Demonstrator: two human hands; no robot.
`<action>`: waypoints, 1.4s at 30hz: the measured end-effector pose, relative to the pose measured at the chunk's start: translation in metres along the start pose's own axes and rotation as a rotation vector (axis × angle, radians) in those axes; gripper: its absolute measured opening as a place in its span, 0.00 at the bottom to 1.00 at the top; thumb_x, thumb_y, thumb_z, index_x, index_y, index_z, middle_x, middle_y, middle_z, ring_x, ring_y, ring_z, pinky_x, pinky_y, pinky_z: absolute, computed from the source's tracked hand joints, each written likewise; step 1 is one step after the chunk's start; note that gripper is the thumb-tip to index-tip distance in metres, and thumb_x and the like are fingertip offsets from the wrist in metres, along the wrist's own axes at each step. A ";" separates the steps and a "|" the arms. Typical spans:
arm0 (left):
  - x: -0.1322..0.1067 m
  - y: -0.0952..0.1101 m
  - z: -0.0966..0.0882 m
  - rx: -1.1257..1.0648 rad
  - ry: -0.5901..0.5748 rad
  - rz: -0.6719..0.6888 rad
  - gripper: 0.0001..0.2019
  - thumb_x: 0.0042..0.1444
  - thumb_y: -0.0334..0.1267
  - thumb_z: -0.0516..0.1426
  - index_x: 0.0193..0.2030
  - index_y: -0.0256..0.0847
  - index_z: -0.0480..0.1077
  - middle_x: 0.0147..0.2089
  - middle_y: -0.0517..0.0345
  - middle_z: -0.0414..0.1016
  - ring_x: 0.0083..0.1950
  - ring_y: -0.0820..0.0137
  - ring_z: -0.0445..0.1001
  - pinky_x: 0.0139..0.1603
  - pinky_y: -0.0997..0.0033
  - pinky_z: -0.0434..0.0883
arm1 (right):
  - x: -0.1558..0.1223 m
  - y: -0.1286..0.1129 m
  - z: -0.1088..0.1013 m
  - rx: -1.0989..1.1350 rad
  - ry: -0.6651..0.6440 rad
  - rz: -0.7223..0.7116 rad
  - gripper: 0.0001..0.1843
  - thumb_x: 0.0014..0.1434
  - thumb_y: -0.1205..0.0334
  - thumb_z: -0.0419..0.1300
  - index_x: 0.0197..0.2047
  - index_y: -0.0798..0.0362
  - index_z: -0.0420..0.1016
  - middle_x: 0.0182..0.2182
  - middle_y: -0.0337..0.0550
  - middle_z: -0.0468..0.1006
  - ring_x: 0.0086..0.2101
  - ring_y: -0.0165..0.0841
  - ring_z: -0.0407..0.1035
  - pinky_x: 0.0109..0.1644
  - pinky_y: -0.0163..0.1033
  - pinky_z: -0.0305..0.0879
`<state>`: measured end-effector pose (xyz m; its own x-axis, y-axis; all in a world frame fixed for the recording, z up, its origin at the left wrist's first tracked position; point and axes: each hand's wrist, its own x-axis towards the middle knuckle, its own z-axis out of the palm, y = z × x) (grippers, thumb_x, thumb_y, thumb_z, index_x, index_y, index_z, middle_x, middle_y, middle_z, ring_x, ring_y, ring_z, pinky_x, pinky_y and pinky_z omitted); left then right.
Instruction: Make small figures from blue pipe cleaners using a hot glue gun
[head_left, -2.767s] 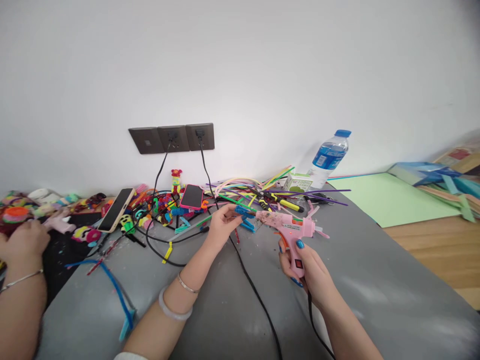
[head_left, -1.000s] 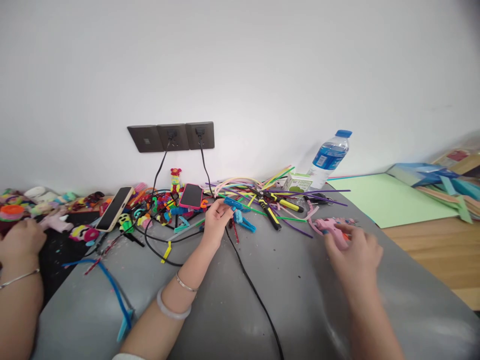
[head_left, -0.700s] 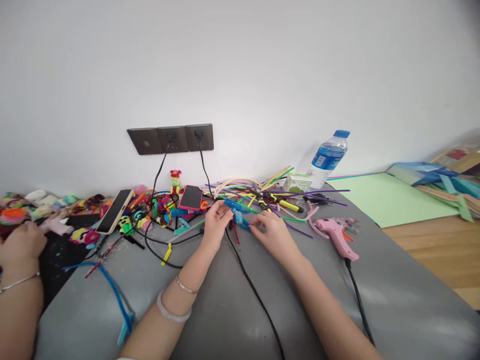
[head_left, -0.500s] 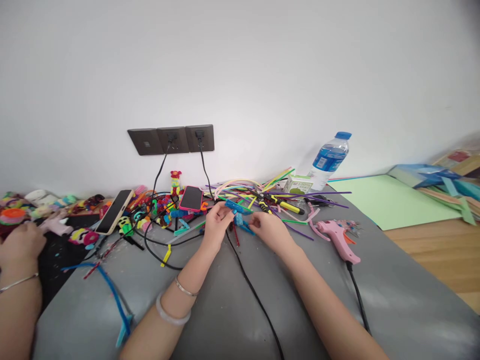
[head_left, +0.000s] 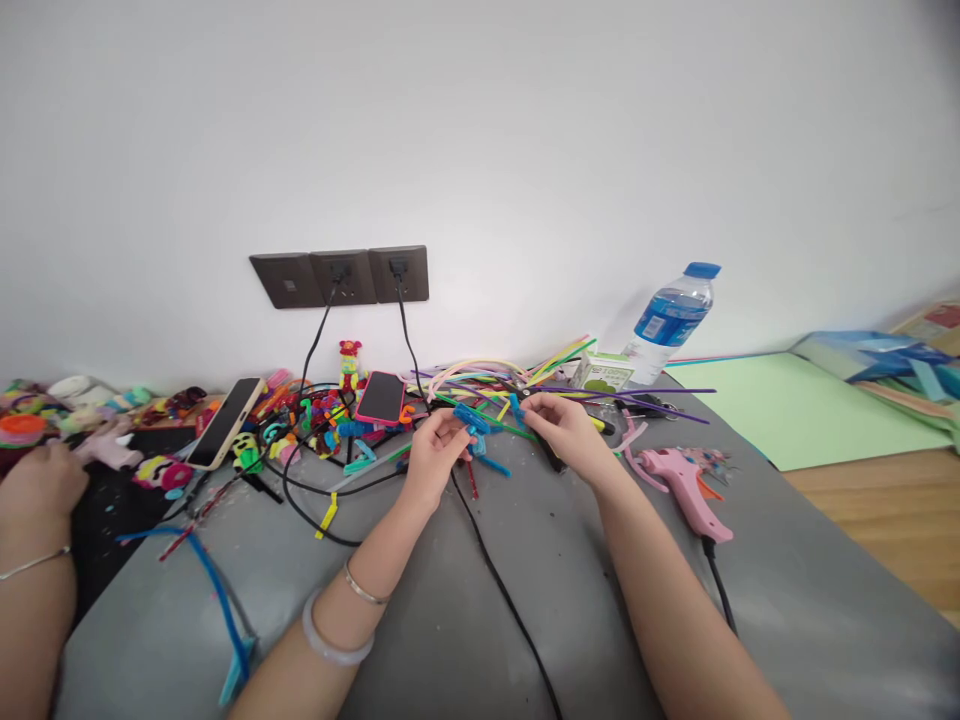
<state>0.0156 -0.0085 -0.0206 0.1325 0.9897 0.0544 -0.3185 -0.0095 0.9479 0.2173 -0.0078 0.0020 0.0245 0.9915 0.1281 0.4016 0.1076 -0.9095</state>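
Above the grey table, my left hand point(head_left: 437, 448) pinches a blue pipe-cleaner figure point(head_left: 474, 422) between thumb and fingers. One blue strand of it sticks out toward the lower right. My right hand point(head_left: 566, 425), a short way to the right, is closed on a small blue pipe-cleaner piece point(head_left: 517, 408). A gap separates that piece from the figure. Behind both hands lies a spread of loose pipe cleaners point(head_left: 469, 375) in many colours. Pliers with black and yellow handles point(head_left: 600, 424) are partly hidden behind my right hand.
A pink glue gun point(head_left: 688, 488) lies at the right, its cord trailing forward. A water bottle point(head_left: 670, 322) and small green-white box point(head_left: 602, 371) stand near the wall. Two phones point(head_left: 382, 397) rest among colourful figures. A black cable point(head_left: 499, 575) crosses the table. Another person's hand point(head_left: 43, 490) is far left.
My right hand has moved right and slightly up, away from the figure, with the small blue piece now visible in its fingers. My left hand keeps the figure in nearly the same place.
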 end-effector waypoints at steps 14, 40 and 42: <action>0.000 -0.004 0.001 0.096 -0.080 0.003 0.19 0.46 0.48 0.68 0.39 0.37 0.74 0.37 0.53 0.78 0.32 0.72 0.75 0.31 0.73 0.76 | -0.008 0.007 0.025 0.482 -0.160 0.007 0.19 0.52 0.43 0.68 0.34 0.52 0.75 0.26 0.37 0.71 0.25 0.28 0.58 0.29 0.35 0.54; -0.002 -0.004 0.000 0.191 -0.098 0.058 0.14 0.48 0.44 0.68 0.37 0.37 0.75 0.34 0.55 0.77 0.31 0.72 0.73 0.34 0.72 0.73 | -0.012 0.005 0.036 0.498 -0.090 -0.075 0.15 0.53 0.49 0.67 0.32 0.52 0.74 0.27 0.39 0.74 0.29 0.31 0.66 0.35 0.37 0.64; -0.002 -0.003 0.001 0.197 -0.109 0.071 0.14 0.48 0.44 0.67 0.37 0.37 0.75 0.34 0.55 0.77 0.31 0.72 0.73 0.34 0.72 0.73 | -0.012 0.005 0.037 0.501 -0.084 -0.091 0.15 0.53 0.49 0.68 0.31 0.52 0.75 0.27 0.39 0.74 0.29 0.31 0.66 0.35 0.37 0.63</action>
<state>0.0168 -0.0103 -0.0233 0.2205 0.9643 0.1467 -0.1430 -0.1168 0.9828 0.1856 -0.0164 -0.0189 -0.0716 0.9768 0.2020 -0.0896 0.1954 -0.9766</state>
